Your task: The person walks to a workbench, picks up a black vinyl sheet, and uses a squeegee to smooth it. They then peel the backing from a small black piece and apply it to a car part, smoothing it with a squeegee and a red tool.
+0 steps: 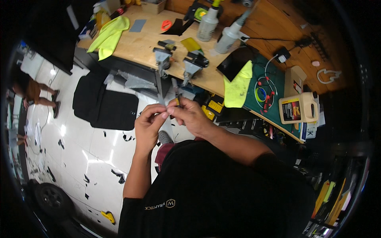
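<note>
Both hands raised together off the front edge of the wooden workbench [135, 45]. Right hand [189, 115] pinches a slim grey-and-yellow knife-like tool [176, 92], tip up. Left hand [147, 123] fingertips closed on it, beside the right

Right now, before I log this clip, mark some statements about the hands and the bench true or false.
1. Both hands meet in front of the chest, the right hand pinching a thin yellow-and-grey pen-shaped tool. True.
2. The left hand rests flat on the wooden workbench. False: it is raised, fingertips against the right hand's.
3. Two white spray bottles stand on the bench. True.
4. The beige plastic jug with a handle lies on the floor. False: it sits at the bench's right end.
5. A yellow-green cloth lies on the bench's left part. True.
</note>
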